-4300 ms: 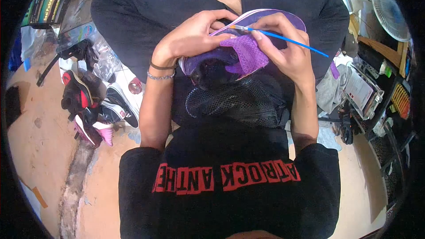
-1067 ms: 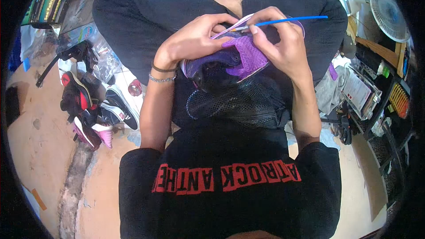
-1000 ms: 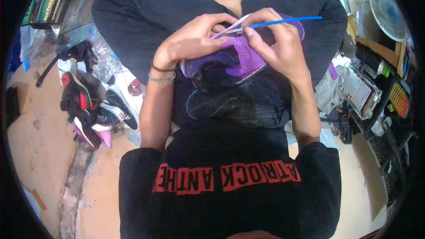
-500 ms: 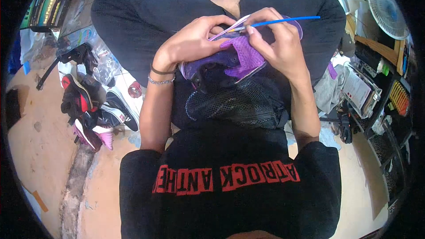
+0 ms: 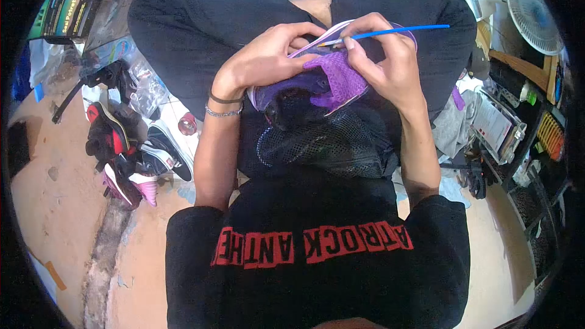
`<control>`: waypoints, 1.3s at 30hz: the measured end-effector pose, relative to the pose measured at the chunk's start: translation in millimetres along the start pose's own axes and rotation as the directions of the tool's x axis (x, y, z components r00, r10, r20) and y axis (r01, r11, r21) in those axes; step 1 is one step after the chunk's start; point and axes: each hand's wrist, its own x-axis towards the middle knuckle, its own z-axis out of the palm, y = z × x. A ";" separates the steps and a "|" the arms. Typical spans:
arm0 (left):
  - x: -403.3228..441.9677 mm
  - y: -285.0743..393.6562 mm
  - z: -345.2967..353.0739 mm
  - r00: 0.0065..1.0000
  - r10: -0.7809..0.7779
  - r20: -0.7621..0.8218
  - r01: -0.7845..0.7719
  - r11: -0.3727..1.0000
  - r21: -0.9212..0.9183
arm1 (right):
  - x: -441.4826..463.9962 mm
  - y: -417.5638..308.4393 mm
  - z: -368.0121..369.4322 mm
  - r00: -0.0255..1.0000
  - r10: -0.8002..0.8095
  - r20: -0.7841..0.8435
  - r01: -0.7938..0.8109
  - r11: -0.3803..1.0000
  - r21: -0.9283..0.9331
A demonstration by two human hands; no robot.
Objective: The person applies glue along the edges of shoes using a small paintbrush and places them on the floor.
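Note:
A purple and dark-blue shoe with a pale sole edge rests in my lap, tilted, its purple mesh tongue sticking out toward me. Curled around the shoe's left side, my left hand grips it near the sole edge. My right hand pinches a thin blue paintbrush between thumb and fingers. The brush tip points left, at the seam between sole and upper, close to the left fingers; whether it touches I cannot tell. Below the shoe lies black mesh cloth over my lap.
On the left floor are a red and black shoe, a black and white shoe, a pink-soled shoe and a small round jar. A white fan stands at the right, above a dark rack and a clipboard.
The paintbrush and right hand have shifted slightly, with the brush end a little farther right and lower. The left hand keeps its hold on the shoe.

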 end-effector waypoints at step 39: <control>-38.2 55.8 25.0 0.985 0.091 -0.150 -0.086 0.996 0.038 | -7.1 -8.6 -38.8 0.832 0.275 -0.482 0.033 0.843 0.537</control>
